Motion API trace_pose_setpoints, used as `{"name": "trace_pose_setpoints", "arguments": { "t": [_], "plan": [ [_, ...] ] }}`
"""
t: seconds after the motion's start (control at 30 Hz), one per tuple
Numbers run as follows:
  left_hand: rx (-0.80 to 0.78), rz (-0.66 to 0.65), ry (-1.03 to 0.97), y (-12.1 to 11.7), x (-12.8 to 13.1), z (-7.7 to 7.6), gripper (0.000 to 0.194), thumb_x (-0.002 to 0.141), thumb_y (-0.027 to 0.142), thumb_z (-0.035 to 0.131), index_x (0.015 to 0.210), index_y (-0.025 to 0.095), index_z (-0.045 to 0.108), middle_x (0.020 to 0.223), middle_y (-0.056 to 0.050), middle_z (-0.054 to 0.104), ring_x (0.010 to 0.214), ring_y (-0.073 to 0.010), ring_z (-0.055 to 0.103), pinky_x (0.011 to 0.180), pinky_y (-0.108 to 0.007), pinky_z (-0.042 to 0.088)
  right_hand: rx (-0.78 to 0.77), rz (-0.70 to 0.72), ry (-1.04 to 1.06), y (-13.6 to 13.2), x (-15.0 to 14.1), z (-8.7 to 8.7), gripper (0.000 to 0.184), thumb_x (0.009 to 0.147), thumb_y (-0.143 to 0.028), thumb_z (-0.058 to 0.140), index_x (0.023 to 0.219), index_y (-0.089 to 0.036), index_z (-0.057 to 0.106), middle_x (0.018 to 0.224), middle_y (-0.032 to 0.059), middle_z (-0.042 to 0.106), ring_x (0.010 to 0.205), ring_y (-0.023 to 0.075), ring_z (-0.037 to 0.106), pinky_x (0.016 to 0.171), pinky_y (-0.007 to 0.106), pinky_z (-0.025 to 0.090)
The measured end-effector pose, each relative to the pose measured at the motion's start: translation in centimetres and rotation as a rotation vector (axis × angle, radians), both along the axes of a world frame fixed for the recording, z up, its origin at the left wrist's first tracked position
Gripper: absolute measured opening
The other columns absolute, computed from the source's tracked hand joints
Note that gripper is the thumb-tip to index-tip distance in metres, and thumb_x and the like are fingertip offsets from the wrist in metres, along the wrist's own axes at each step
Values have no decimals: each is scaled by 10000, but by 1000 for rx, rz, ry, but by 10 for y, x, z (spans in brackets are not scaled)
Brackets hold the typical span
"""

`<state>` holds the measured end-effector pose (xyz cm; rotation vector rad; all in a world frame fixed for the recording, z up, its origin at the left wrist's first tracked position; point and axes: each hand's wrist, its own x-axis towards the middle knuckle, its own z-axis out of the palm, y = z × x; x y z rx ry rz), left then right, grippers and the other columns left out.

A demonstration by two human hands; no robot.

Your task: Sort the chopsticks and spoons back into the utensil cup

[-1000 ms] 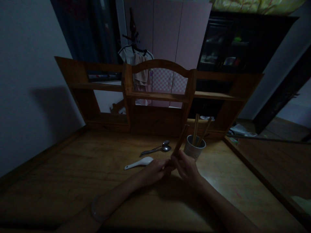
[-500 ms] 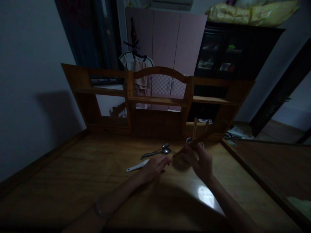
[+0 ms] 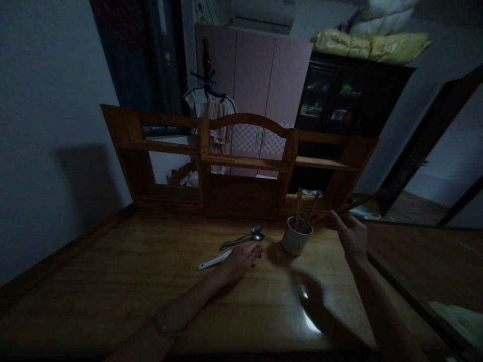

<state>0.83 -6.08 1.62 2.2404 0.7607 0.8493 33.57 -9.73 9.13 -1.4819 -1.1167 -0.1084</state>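
Note:
My left hand (image 3: pixel 243 260) lies on the table with its fingers stretched out, covering the far end of a white spoon (image 3: pixel 214 260). Just beyond its fingers are metal spoons (image 3: pixel 241 239), their bowls pointing right. My right hand (image 3: pixel 349 234) is raised at the right, its fingers pinched on brown chopsticks (image 3: pixel 360 202) that look blurred; how many it holds I cannot tell. Left of this hand stands a pale cup (image 3: pixel 296 240) on the table, with several wooden chopsticks (image 3: pixel 299 208) leaning upright in it.
A wooden shelf unit (image 3: pixel 245 162) runs along the back edge of the wooden table (image 3: pixel 151 291). A raised edge (image 3: pixel 392 279) borders the table on the right, with a brown surface beyond it. The wall (image 3: pixel 56 125) closes off the left side.
My right hand has moved right and slightly up with the chopsticks, from in front of the cup to its right side, uncovering the cup. My left hand has stayed in place.

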Motion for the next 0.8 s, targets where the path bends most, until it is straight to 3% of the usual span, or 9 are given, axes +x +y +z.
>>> {"name": "trace_pose_setpoints", "arguments": {
  "t": [0.3, 0.53, 0.8],
  "plan": [
    [159, -54, 94, 5, -3, -4, 367, 1003, 307, 251, 912, 164, 577, 921, -41, 602, 884, -161, 545, 824, -267, 430, -156, -48, -120, 13, -13, -17, 527, 772, -644, 556, 751, -139, 703, 739, 113, 694, 682, 242, 623, 607, 307, 401],
    [226, -80, 155, 6, -2, -7, 326, 999, 263, 267, 932, 168, 572, 925, -43, 613, 879, -168, 557, 808, -266, 415, -232, -103, -275, 13, -13, -23, 538, 801, -646, 503, 625, -158, 644, 592, 72, 619, 573, 200, 558, 544, 290, 334],
    [232, -68, 178, 8, -3, -11, 307, 999, 263, 287, 947, 167, 574, 914, -35, 620, 853, -161, 563, 786, -261, 415, -286, -122, -261, 20, -6, -35, 513, 759, -654, 529, 654, -171, 666, 714, 100, 665, 655, 234, 591, 579, 296, 371]
  ]
}}
